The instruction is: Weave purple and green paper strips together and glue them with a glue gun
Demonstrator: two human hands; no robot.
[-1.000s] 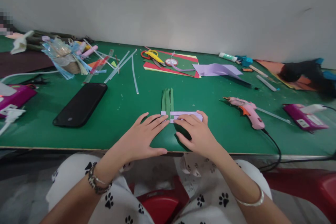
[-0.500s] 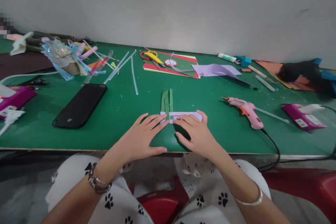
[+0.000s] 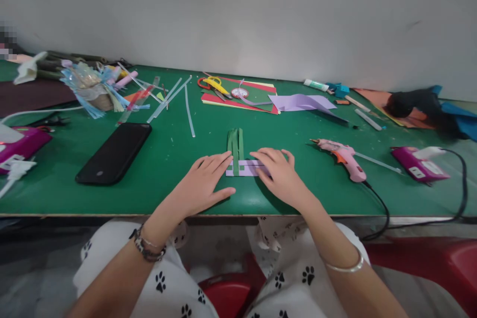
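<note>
Close to the table's front edge lies a small purple paper piece (image 3: 246,172) cut into strips, woven with green paper strips (image 3: 235,143) that run away from me. My left hand (image 3: 203,179) rests with fingers outstretched at the left side of the weave, its fingertips touching where green and purple cross. My right hand (image 3: 279,174) lies over the purple strips' right end, fingers spread and partly covering them. Neither hand grasps anything that I can see.
A black phone (image 3: 115,153) lies left. Right are a pink glue gun (image 3: 341,154) and a purple power socket (image 3: 419,165). Behind are scissors (image 3: 214,84) on coloured paper, a purple sheet (image 3: 301,102), clear glue sticks (image 3: 171,98) and a blue-fringed craft piece (image 3: 89,84).
My left fingertips have moved up off the purple strips' left end toward the green strips. My right hand has lifted slightly from its earlier spot, uncovering more of the woven crossing.
</note>
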